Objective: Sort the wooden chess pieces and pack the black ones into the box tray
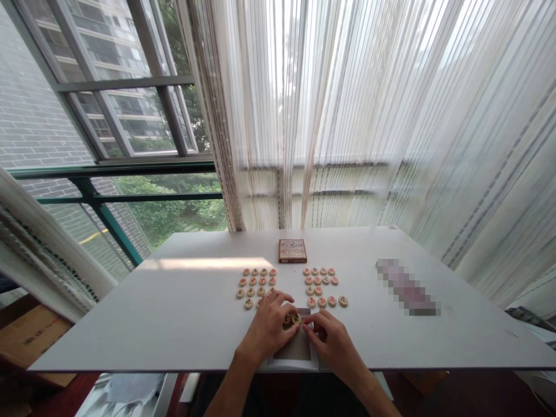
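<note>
A shallow open box [293,351] with a grey-brown inside lies at the table's front edge. My left hand [274,317] reaches over its left side, thumb and fingers curled around two round wooden Chinese chess pieces with black characters, one of them this Chinese chess piece [296,319]. My right hand [329,332] is at the box's right rim, thumb and index finger pinched together; what lies between them is hidden. Beyond my left hand, wooden pieces [252,281] stand in rows, partly covered by it. Another group of pieces [317,281], mostly red-marked, lies beyond my right hand.
The box's printed lid or case [292,251] lies farther back on the white table [182,324]. A blurred-out flat object [408,288] rests at the right. Sheer curtains [347,116] and a window [130,104] are behind the table; a cardboard box [32,344] stands at left.
</note>
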{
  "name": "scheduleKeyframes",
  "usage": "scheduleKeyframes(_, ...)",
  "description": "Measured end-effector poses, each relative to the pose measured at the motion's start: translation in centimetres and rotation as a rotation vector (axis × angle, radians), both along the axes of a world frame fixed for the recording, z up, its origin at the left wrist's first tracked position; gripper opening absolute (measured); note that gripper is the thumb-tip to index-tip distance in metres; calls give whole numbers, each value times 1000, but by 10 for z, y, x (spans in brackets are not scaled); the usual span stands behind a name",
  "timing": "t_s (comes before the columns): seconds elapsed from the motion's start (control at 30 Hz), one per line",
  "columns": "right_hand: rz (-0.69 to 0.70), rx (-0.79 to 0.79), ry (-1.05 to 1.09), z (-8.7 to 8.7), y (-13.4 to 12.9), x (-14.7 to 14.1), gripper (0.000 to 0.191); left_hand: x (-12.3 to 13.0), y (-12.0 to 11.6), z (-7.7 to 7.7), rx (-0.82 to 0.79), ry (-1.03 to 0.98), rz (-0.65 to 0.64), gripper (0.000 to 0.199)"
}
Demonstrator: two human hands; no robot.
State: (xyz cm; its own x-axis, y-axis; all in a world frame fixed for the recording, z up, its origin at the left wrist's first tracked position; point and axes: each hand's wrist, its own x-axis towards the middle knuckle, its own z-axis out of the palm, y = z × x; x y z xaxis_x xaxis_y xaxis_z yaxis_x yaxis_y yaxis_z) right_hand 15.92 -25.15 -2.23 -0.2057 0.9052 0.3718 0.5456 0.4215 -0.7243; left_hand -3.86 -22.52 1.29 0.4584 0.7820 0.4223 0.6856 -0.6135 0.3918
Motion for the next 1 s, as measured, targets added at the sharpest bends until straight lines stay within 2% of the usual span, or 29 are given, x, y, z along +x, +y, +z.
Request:
scheduleKeyframes(0.33,-10,3,5,2,-1,0,14,2,0,2,-35,-11,-24,29)
scheduleKeyframes(0.73,-5,-2,15,1,0,0,15,2,1,-2,-27,-2,-10,18)
scheduleKeyframes(1.0,-16,7,9,0,1,0,19,-11,-2,3,-72,-45,-22,32)
